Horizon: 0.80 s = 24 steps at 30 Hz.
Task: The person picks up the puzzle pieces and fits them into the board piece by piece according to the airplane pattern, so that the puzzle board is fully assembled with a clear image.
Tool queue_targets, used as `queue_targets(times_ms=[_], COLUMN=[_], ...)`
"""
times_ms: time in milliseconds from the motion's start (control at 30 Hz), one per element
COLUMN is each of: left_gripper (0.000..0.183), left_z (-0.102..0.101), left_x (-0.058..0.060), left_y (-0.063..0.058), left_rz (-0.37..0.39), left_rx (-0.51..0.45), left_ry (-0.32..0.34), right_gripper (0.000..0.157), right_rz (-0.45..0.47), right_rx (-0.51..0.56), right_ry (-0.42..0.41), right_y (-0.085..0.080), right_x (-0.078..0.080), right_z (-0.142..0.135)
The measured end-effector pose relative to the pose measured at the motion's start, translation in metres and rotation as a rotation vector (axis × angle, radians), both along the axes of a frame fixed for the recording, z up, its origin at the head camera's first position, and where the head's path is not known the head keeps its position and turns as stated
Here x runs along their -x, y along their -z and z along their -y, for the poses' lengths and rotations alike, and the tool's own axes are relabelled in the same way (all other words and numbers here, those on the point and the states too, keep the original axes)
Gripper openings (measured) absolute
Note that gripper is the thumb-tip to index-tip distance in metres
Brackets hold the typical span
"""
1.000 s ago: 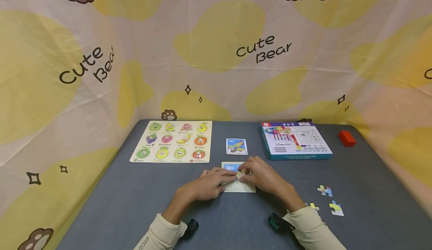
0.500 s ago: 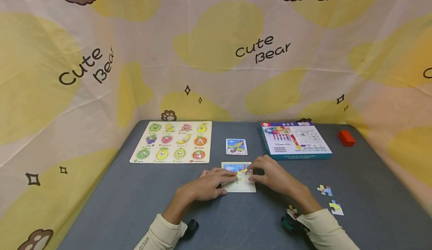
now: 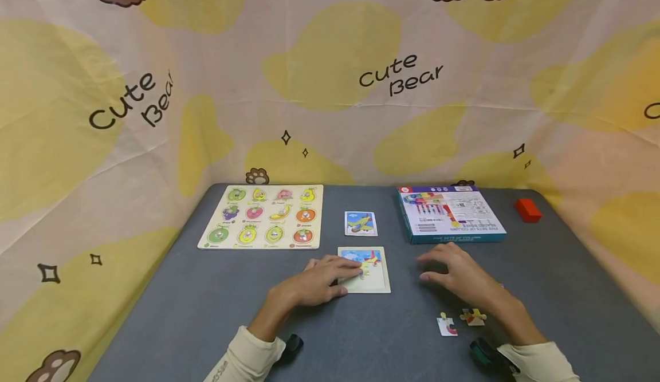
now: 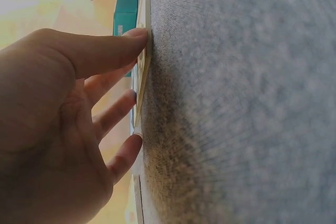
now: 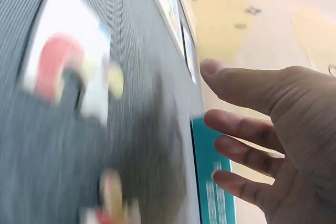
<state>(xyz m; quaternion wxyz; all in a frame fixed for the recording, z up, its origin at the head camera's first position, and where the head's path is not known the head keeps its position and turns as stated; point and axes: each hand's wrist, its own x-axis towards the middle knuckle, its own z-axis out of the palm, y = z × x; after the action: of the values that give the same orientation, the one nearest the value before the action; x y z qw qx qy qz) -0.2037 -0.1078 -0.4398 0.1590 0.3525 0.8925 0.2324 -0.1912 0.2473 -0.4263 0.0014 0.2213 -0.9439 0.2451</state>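
A cream jigsaw tray (image 3: 375,286) lies mid-table, its upper part filled with pieces of an airplane picture. My left hand (image 3: 318,282) rests on its left side, fingers stretched over the picture; in the left wrist view the thumb (image 4: 113,53) lies along the tray's edge. To the right of the tray, my right hand (image 3: 461,276) hovers over the table with relaxed fingers and nothing held. Below it lie a white jigsaw piece with a red curve (image 3: 447,326) and a yellow-and-red jigsaw piece (image 3: 473,316). My right forearm hides most of the area farther right.
Behind the tray lies a small airplane picture card (image 3: 361,223). A fruit board (image 3: 263,244) is at the back left. A flat teal-and-white box (image 3: 456,237) and a red block (image 3: 528,211) stand at the back right. Patterned cloth (image 3: 330,84) encloses the table.
My right hand has left the tray and moved right, uncovering the upper picture and two loose pieces while covering the other pieces farther right. The left hand has stayed on the tray.
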Motion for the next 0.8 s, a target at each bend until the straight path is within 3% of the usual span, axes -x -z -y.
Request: queue_targets(times_ms=[200,800], left_gripper=[0.052,0.053], left_z=[0.000,-0.001], left_x=[0.001,0.001], left_y=[-0.001,0.000], left_rz=[0.003,0.004], left_rx=[0.001,0.000], left_ry=[0.004,-0.002], right_gripper=[0.030,0.045], right_rz=[-0.033,0.072], right_rx=[-0.030,-0.110], right_ry=[0.058,0.240], right_y=[0.003,0.014], right_x=[-0.009,-0.033], right_z=[-0.032,-0.109])
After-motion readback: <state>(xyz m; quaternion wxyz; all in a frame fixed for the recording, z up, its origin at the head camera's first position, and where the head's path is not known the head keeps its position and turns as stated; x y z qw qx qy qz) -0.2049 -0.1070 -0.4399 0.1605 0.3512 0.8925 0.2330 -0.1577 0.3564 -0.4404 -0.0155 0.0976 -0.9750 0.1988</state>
